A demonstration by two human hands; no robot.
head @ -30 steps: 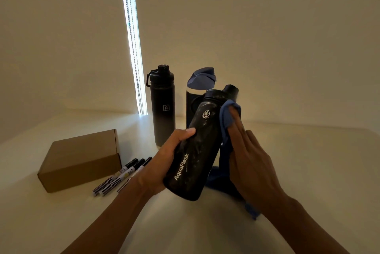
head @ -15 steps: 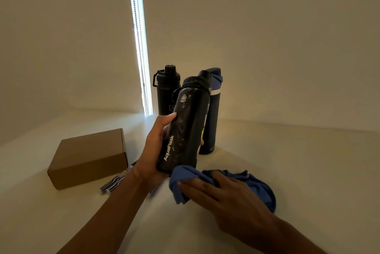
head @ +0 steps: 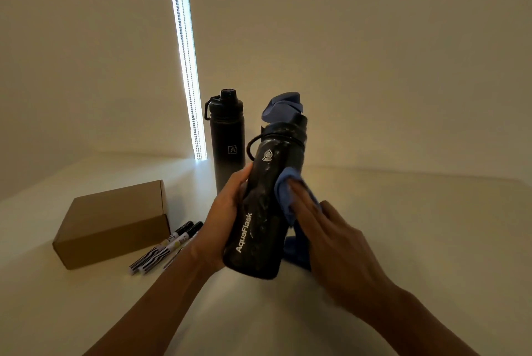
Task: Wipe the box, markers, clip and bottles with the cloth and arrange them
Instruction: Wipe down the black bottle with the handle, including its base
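Observation:
My left hand (head: 226, 211) grips a black marbled AquaFlask bottle (head: 259, 211), tilted with its base toward me above the table. My right hand (head: 331, 237) presses a blue cloth (head: 283, 197) against the bottle's right side; the cloth hangs down behind the bottle. A plain black bottle (head: 227, 139) stands upright behind. A bottle with a blue lid (head: 283, 108) stands behind the held one, mostly hidden. A brown cardboard box (head: 115, 223) lies at the left, with black-capped markers (head: 169, 246) beside it. No clip is visible.
The pale table (head: 403, 226) runs into a corner of plain walls. A bright vertical strip of window with a bead chain (head: 187, 67) rises behind the black bottle.
The cloth and my right hand have risen from the table to the bottle's side. My left hand has tilted the bottle back from upright and lowered it.

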